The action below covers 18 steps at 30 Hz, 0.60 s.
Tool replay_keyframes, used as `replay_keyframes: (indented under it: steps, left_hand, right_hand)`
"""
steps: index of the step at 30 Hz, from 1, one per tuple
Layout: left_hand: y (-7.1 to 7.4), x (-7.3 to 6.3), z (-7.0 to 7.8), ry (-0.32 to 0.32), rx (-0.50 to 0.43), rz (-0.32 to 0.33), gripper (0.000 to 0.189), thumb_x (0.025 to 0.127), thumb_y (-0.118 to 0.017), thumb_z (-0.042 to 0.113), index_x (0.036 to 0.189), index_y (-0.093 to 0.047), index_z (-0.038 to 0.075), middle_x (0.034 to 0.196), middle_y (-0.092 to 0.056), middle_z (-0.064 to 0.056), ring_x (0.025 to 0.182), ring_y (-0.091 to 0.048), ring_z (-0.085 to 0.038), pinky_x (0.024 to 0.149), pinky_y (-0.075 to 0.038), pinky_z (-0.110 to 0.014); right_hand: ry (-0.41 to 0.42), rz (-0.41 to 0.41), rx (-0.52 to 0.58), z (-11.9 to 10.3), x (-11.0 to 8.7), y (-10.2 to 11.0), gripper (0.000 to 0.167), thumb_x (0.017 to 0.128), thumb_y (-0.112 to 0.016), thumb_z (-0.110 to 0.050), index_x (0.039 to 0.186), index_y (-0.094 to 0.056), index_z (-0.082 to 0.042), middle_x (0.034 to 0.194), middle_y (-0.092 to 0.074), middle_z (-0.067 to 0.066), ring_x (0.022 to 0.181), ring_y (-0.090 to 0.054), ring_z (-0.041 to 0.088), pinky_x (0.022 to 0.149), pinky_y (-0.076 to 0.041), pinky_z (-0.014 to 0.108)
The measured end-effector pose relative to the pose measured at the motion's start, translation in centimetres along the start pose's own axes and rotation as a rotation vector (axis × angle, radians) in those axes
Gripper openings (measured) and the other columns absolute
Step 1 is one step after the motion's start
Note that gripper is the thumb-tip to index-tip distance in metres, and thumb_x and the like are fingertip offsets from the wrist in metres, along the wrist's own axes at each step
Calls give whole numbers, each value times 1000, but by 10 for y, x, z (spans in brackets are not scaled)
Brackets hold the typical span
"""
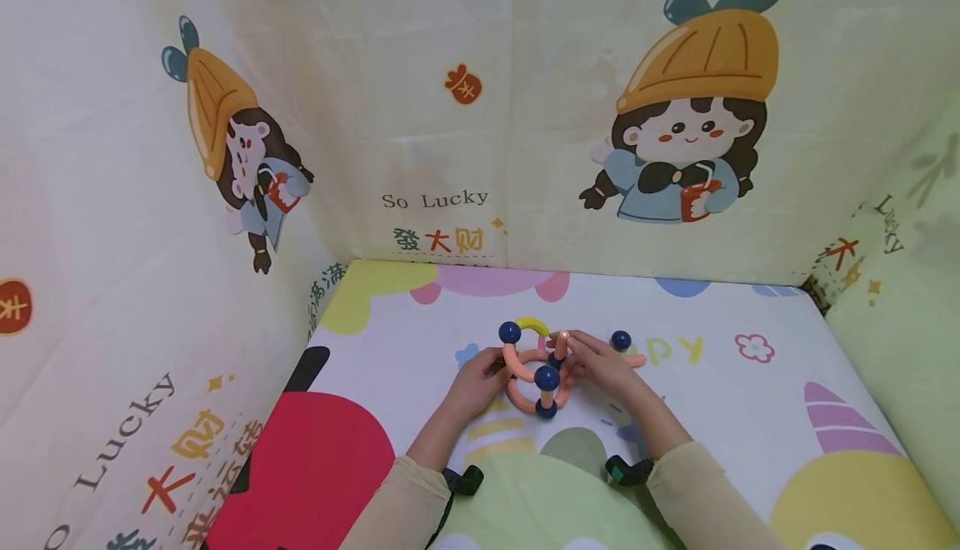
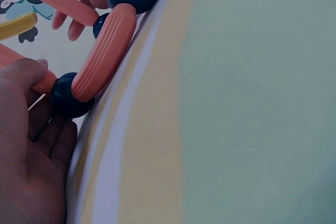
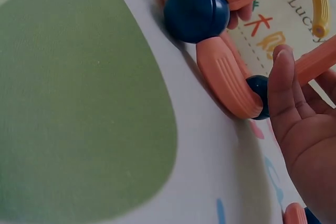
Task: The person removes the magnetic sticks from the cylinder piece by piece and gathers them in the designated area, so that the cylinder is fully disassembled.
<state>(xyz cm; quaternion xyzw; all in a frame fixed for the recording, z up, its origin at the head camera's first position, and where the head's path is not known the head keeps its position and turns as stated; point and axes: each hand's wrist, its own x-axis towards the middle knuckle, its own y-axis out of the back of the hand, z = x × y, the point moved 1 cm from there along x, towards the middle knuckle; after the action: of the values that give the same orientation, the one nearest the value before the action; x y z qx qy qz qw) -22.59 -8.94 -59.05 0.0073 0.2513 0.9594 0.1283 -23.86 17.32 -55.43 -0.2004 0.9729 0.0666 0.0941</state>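
Between both hands stands a magnetic stick-and-ball frame, its ring of curved orange rods [image 1: 520, 398] joined by dark blue balls [image 1: 547, 377]. On the frame's left side, my left hand [image 1: 476, 383] grips it, the thumb on an orange rod beside a blue ball [image 2: 72, 95] and fingers beneath. My right hand [image 1: 606, 367] pinches an upright orange rod [image 3: 321, 62] by a smaller-looking blue ball [image 3: 258, 97] at the far right of the ring. A yellow curved rod [image 1: 534, 324] extends from the raised blue ball [image 1: 509, 332] at the back left.
Just behind the right hand lie a separate blue ball [image 1: 620, 340] and an orange rod [image 1: 636, 360]. A printed mat [image 1: 750, 400] covers the table. Patterned cloth [image 1: 540, 150] hangs at the back and both sides.
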Motion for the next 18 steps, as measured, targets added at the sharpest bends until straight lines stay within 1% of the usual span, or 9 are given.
replay_keyframes:
  steps: [4, 6, 10, 12, 15, 18]
  left_hand:
    - [0, 0, 0, -14, 0, -1, 49, 93, -54, 63, 133, -60, 36, 131, -64, 11, 127, -57, -19, 103, -48, -47]
    - [0, 0, 0, -20, -4, -4, 50, 93, -54, 63, 133, -60, 35, 131, -64, 11, 127, -57, -19, 103, -48, -47]
    - [1, 0, 0, -28, -7, -3, 51, 93, -53, 63, 134, -59, 34, 131, -63, 12, 126, -57, -19, 102, -48, -47]
    - [1, 0, 0, -30, -6, -2, 52, 93, -53, 63, 135, -59, 33, 132, -63, 12, 127, -57, -18, 103, -48, -47]
    - [1, 0, 1, -20, -8, -6, 53, 93, -53, 64, 136, -59, 33, 132, -63, 12, 127, -57, -18, 104, -48, -47]
    - [2, -1, 0, -9, -11, -8, 54, 92, -54, 65, 136, -58, 34, 132, -63, 12, 128, -56, -18, 104, -47, -48]
  right_hand:
    - [15, -37, 76, 3, 2, -1, 74, 95, -49, -62, 135, -53, 0, 136, -55, 20, 95, -61, 20, 84, -54, 24]
    - [21, -49, 108, 3, 3, -2, 75, 96, -48, -62, 132, -53, 3, 136, -54, 21, 95, -61, 18, 83, -54, 24]
    - [33, -54, 111, 3, 3, -3, 74, 98, -46, -60, 133, -52, 4, 133, -55, 22, 94, -60, 17, 82, -54, 23]
    - [30, -51, 108, 3, 3, -4, 72, 98, -45, -59, 131, -52, 5, 132, -54, 21, 94, -60, 18, 83, -54, 23]
    - [16, -31, 96, 3, 4, -5, 71, 100, -42, -59, 130, -53, 4, 131, -55, 20, 96, -59, 17, 83, -53, 22]
    - [-14, -1, 106, 2, 5, -7, 71, 99, -41, -61, 129, -54, 2, 128, -58, 16, 94, -59, 17, 80, -53, 23]
